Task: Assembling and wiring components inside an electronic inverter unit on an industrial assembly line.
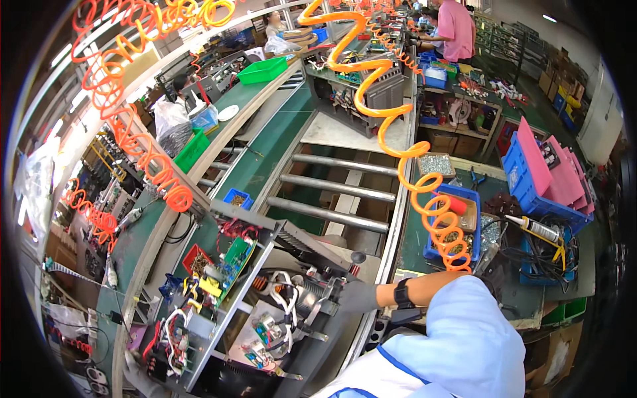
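Note:
In front of me an open metal machine chassis (249,292) lies tilted across the conveyor. Its compartments hold a green circuit board (237,262), white and red cables, a copper coil and small boards on a pale plate (255,335). My right hand (358,298), in a grey glove, is closed on the chassis's right side, beside a metal bracket; its fingertips are partly hidden. At the lower left my gloved left hand (141,379) is beside the chassis's near left corner. How its fingers bend is hard to make out.
Steel rollers (338,194) lie beyond the chassis, with another unit (358,99) farther up the line. An orange coiled hose (391,113) hangs over the middle. To the right are a blue tray (434,253) of small parts, a sealant tube (541,229) and a blue crate (531,182). People work farther back.

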Demonstrator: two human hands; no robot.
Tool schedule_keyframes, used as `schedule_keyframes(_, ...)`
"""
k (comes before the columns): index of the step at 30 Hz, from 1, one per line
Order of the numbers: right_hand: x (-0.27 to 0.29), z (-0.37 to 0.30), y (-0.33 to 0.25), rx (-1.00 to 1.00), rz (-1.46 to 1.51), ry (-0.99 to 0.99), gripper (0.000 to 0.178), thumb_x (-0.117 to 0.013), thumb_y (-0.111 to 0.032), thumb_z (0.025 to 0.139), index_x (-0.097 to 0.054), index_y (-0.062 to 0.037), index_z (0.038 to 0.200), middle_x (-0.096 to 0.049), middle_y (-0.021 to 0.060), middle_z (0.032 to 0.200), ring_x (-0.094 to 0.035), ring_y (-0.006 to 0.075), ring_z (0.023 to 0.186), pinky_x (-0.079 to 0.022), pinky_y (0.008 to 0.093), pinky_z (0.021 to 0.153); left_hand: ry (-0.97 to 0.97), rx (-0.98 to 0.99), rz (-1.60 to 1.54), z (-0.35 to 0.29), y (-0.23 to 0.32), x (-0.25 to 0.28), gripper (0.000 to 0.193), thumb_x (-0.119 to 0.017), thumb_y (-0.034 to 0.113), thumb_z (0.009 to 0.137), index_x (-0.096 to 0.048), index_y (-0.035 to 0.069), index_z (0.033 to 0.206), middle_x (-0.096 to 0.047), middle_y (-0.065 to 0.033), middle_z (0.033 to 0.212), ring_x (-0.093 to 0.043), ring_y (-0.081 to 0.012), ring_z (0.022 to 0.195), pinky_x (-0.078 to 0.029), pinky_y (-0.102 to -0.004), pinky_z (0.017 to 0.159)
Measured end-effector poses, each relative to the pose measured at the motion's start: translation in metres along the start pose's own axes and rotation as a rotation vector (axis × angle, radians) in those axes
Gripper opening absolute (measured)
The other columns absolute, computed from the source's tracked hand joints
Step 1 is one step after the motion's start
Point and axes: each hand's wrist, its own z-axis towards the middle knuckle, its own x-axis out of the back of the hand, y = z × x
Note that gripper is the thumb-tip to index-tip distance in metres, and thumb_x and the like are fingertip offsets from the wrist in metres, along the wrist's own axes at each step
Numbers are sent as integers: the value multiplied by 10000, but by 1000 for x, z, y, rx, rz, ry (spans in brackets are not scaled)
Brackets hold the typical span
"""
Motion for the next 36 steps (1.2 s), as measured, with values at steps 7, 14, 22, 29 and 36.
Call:
schedule_keyframes(7,55,-49,36,-134,-151,-92,48,-579,-223,681,-578,-182,656,-569,-15,615,-585,193,642,-413,405,707,-345,195,-373,-56,109,-119,175,-601,152,826,-518,52,710,-518,-25,668,-482,-96,591,-389,-232,513)
schedule_keyframes(14,81,-28,70,-75,-192,-48,41,-582,-187,629,-556,-163,649,-558,6,605,-581,206,636,-445,344,594,-336,282,-465,-35,43,-151,151,-577,108,824,-481,55,720,-476,-13,625,-467,-116,578,-387,-241,563)
schedule_keyframes(22,106,12,83,-21,-101,-101,86,-596,-186,634,-608,-168,717,-590,43,607,-597,228,631,-431,373,580,-337,519,-581,-22,-57,-148,129,-574,51,765,-477,56,680,-475,-38,610,-478,-151,570,-416,-272,575)
schedule_keyframes(29,107,43,95,-10,-52,-218,61,-586,-215,656,-602,-161,680,-590,58,611,-590,270,634,-430,395,587,-246,674,-530,-51,-89,-141,78,-565,108,726,-509,68,689,-476,-36,603,-490,-156,587,-417,-275,587)
schedule_keyframes(36,113,55,93,27,-64,-247,94,-613,-225,630,-569,-143,645,-569,62,643,-580,281,691,-434,405,606,-246,789,-560,-66,-83,-125,94,-541,185,790,-531,92,780,-514,-23,677,-494,-139,643,-402,-267,666)
